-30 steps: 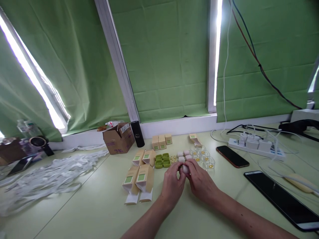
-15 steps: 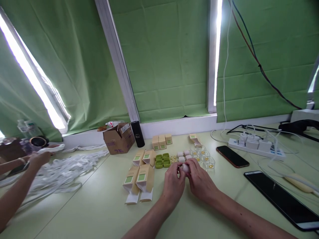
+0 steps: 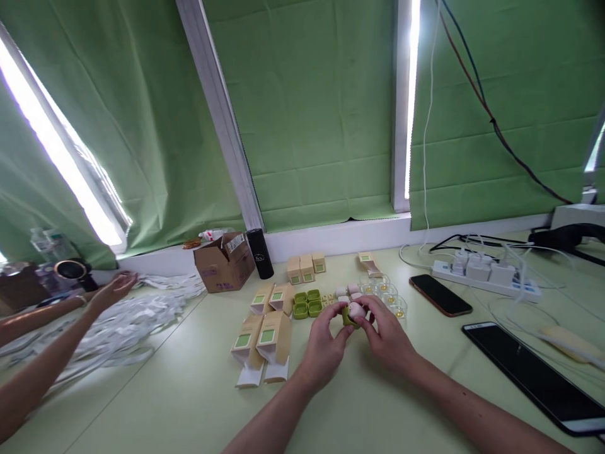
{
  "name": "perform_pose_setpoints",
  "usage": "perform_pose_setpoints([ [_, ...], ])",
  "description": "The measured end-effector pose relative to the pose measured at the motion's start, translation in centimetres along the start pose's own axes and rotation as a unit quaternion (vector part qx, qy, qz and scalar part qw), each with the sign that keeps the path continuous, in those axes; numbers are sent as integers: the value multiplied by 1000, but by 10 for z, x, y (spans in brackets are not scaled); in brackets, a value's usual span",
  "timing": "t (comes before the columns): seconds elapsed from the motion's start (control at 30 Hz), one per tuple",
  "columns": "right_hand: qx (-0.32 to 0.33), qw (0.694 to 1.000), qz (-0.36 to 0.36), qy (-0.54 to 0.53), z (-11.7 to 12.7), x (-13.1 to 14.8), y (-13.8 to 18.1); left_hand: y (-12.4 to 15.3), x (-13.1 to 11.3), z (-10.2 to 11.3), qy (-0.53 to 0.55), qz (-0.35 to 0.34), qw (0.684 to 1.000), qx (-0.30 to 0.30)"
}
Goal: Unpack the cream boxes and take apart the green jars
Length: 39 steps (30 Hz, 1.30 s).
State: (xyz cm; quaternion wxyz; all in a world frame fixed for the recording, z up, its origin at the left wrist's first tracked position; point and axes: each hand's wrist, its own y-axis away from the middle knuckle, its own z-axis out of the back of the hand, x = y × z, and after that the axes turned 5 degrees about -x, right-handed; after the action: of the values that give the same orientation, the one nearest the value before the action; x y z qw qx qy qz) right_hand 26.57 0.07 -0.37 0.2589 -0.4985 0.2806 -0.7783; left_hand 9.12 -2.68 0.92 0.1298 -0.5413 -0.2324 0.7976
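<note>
L hand (image 3: 325, 342) grips a small green cup (image 3: 348, 317), R hand (image 3: 390, 333) a pinkish-white piece (image 3: 358, 309) at its rim, over tabletop (image 3: 368, 410); side room runs btwn cartons (image 3: 275, 334) on L & phone (image 3: 442, 295) on R.

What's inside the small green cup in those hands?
A pale piece shows against the green cup, between left hand and right hand. How far in it sits, and anything behind it, can't be seen: piece and hands cover the inside.
</note>
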Motion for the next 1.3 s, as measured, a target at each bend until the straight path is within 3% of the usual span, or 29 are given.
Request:
perform_pose_setpoints([
  [0.1,-23,992,-74,-101,-1,-1,-5,-1,2,-1,11,12,1000,-7],
  [0.17,-51,970,-138,-194,0,-6,-9,-2,5,0,21,11,1000,-15],
  [0.3,-47,878,-265,-397,2,-17,-14,-4,13,2,34,12,998,-44],
  [0.37,-30,828,-301,-471,4,-17,-14,-5,17,4,46,12,997,-60],
  [0.43,-19,799,-315,-512,5,-14,-13,-7,19,6,55,14,996,-74],
  [0.63,12,778,-333,-533,10,3,-14,-11,21,10,57,32,991,-118],
  [0.73,-5,795,-326,-511,12,6,-15,-11,22,11,51,28,989,-135],
  [1.1,-53,932,-209,-292,7,-3,-16,-11,22,10,31,16,986,-162],
  [1.3,-76,995,-48,-36,13,-19,-15,-11,22,9,25,18,984,-176],
])
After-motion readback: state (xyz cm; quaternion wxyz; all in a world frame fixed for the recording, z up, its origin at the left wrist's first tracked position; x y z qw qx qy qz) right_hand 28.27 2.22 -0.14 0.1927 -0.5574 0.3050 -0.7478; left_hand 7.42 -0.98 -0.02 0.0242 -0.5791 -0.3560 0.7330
